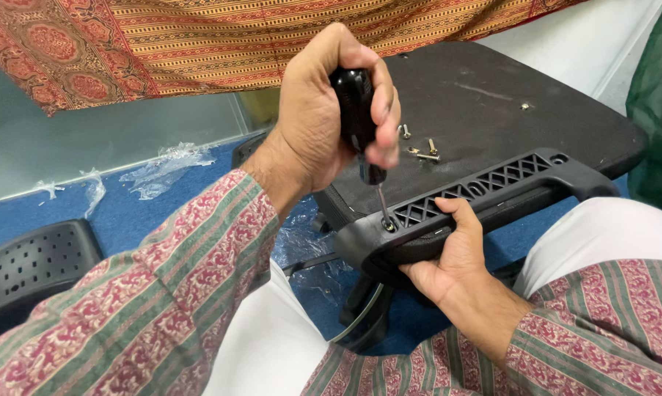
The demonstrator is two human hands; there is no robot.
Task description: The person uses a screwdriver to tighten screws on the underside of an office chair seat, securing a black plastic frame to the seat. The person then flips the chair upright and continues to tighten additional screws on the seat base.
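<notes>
A screwdriver (pixel 361 121) with a black handle is gripped in the left hand (pixel 323 110), fingers wrapped fully round the handle, shaft pointing down toward 5 o'clock. The tip is set in a screw hole (pixel 388 224) at the near end of a black armrest (pixel 477 198). The armrest is steadied by the right hand (pixel 448 257), at 5 o'clock from the hole: thumb laid on the top edge, fingers curled under the rim, closed on the part. A lattice of diamond openings runs along the armrest toward 2 o'clock, ending in a round hole at the far end. The armrest lies against the edge of an upturned black seat base (pixel 477 110). Loose screws (pixel 422 150) are scattered on the base, at 1 o'clock from the screwdriver tip; one more small screw (pixel 524 106) is seen well apart at 2 o'clock. Blue floor (pixel 125 213) is noted at 9 o'clock, with scraps of clear plastic wrap (pixel 162 169) on it. A perforated black backrest (pixel 30 268) sits at 8 o'clock. A patterned red cloth (pixel 162 44) hangs at 11 o'clock. Both forearms are covered by striped sleeves (pixel 162 293).
</notes>
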